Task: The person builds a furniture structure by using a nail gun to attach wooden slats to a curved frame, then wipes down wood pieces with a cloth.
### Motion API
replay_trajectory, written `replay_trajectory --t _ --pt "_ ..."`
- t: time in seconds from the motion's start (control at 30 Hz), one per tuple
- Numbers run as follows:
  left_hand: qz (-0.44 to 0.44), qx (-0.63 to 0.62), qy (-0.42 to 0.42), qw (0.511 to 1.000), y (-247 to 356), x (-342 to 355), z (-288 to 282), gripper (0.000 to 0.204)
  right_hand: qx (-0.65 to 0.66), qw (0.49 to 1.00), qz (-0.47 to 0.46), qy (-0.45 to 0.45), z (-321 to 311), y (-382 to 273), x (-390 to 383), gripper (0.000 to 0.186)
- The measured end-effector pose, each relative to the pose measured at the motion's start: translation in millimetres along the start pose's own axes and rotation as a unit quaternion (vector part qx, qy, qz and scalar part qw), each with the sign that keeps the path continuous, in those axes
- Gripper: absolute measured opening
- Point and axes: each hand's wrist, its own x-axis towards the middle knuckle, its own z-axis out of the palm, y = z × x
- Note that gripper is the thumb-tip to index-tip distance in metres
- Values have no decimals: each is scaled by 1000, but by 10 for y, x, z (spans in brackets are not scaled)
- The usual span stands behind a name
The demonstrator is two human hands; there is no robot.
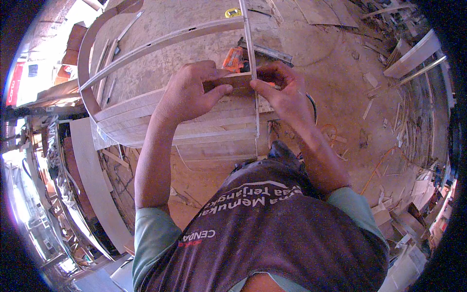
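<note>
A large wooden frame (141,104) with a rounded left end and planked sides lies before me. My left hand (192,92) is closed around a short wooden strip (241,76), thumb and fingers pinching it near the frame's right edge. At the strip's right end, my right hand (287,90) curls its fingertips and thumb around the thin edge piece (251,53) of the frame. Just beyond the hands, an orange and black nail gun (234,59) rests inside the frame, partly hidden by the strip.
Farther off is a yellow tape measure (232,12). Thin wood strips (109,61) lie inside the frame at left. Offcuts and scraps (401,117) litter the floor at right, beside a leaning white board (413,56). A long curved panel (99,180) stands at lower left.
</note>
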Motion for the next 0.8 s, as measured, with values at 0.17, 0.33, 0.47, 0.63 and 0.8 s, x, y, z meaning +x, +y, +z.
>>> replay_trajectory --t 0.17,0.33,0.47,0.63,0.8 --pt "-22 0 -10 1000 102 21 -22 28 9 1000 -2 2 -445 810 456 24" --pt "-15 3 -10 1000 75 24 -38 28 -502 842 -189 -51 -345 1497 706 32" --pt "-23 10 -10 1000 91 3 -46 28 -534 820 -189 -80 -222 1474 786 36" --pt "-38 3 -18 999 176 19 -96 27 -532 819 -162 -142 -150 1565 1002 40" --pt "-32 -3 -19 999 126 17 -76 28 -426 901 -51 -60 -345 1305 927 48"
